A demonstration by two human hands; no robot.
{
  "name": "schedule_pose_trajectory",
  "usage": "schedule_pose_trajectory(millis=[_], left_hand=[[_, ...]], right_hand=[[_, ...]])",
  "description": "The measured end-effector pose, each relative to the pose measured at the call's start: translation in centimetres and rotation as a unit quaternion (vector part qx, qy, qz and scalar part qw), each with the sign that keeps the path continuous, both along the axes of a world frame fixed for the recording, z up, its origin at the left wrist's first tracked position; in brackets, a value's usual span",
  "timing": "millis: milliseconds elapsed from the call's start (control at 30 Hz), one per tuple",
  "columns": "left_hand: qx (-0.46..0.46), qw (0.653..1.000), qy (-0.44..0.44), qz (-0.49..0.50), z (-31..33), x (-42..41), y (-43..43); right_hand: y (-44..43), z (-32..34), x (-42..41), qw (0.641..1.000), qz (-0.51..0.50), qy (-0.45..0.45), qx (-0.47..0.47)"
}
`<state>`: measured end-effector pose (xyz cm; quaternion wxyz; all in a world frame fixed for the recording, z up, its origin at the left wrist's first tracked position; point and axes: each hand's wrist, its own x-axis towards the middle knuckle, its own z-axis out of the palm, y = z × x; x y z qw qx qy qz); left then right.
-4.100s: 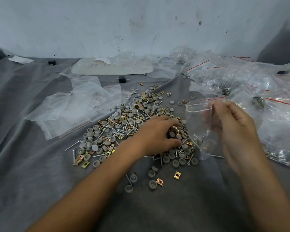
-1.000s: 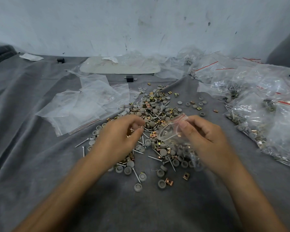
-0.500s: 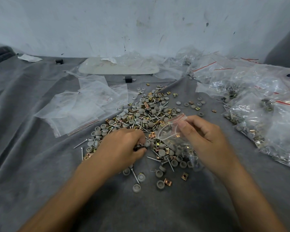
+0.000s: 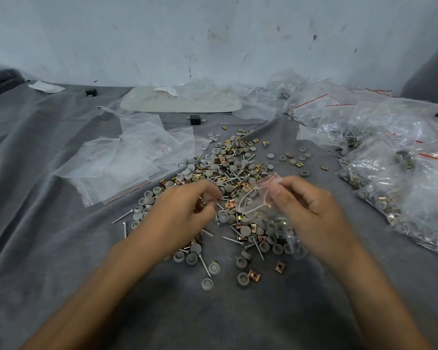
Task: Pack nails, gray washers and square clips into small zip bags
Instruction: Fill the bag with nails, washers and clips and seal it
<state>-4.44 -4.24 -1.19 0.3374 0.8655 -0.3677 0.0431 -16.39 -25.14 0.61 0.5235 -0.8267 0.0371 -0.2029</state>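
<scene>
A loose heap of nails, gray washers and brass square clips (image 4: 228,173) lies on the gray cloth (image 4: 48,248). My right hand (image 4: 311,210) pinches the red-striped mouth of a small clear zip bag (image 4: 253,203), which hangs open toward the left and holds some parts. My left hand (image 4: 180,215) hovers just left of the bag's mouth with its fingers curled around small picked-up parts; what they are is mostly hidden. Stray washers (image 4: 208,284), a nail (image 4: 204,265) and clips (image 4: 254,274) lie nearest to me.
Empty zip bags (image 4: 127,168) lie spread at the left. Filled bags (image 4: 395,178) are piled along the right side. A pale flat board (image 4: 180,102) and a small black block (image 4: 194,120) lie near the wall at the back.
My left hand has lifted from the near part of the heap and moved up toward the bag's mouth. The right hand and the bag have stayed in place.
</scene>
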Motion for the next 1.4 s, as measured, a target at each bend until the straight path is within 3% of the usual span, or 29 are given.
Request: schedule_pose_trajectory(millis=[100,233,467,800,1100,1233,1400], left_hand=[[-0.163,0.979,0.111,-0.042,0.4,-0.6,-0.6],[-0.246,0.953,0.16,-0.074,0.6,-1.6,-1.3],[-0.255,0.942,0.186,-0.115,0.5,-2.1,-1.6],[-0.254,0.954,0.133,-0.086,1.0,-2.5,-1.7],[-0.203,0.978,0.031,-0.029,0.8,-1.7,-1.0],[-0.036,0.997,-0.074,0.014,0.0,-1.2,-0.9],[0.091,0.992,-0.089,-0.012,-0.7,-1.3,-1.0]], right_hand=[[0.2,0.0,0.1,1.0,-0.001,0.003,0.0],[0.4,-0.1,0.0,1.0,0.008,0.006,-0.002],[0.5,-0.1,0.1,1.0,0.012,0.006,-0.001],[0.3,-0.1,0.1,1.0,0.016,-0.001,-0.001],[-0.2,-0.3,0.2,1.0,0.01,-0.016,0.005],[-0.5,-0.2,0.2,1.0,0.0,-0.025,0.009],[-0.4,-0.1,0.1,1.0,0.0,-0.024,0.021]])
